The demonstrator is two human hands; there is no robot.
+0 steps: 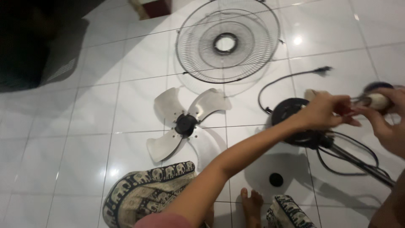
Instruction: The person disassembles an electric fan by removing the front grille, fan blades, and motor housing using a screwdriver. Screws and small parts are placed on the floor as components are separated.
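Note:
I sit on a white tiled floor with a taken-apart fan before me. My left hand reaches across to the right, fingers pinched on a thin metal part beside my right hand. The right hand is closed around a small cream-coloured, rounded fan piece; motion blur hides its exact shape. Under both hands lies the black fan motor housing with its stand rods and black cable. A translucent grey fan blade lies flat to the left.
A round wire fan guard lies at the back. A small black cap sits on the tile near my bare foot. My patterned trouser knees fill the bottom edge. A dark shape occupies the top left.

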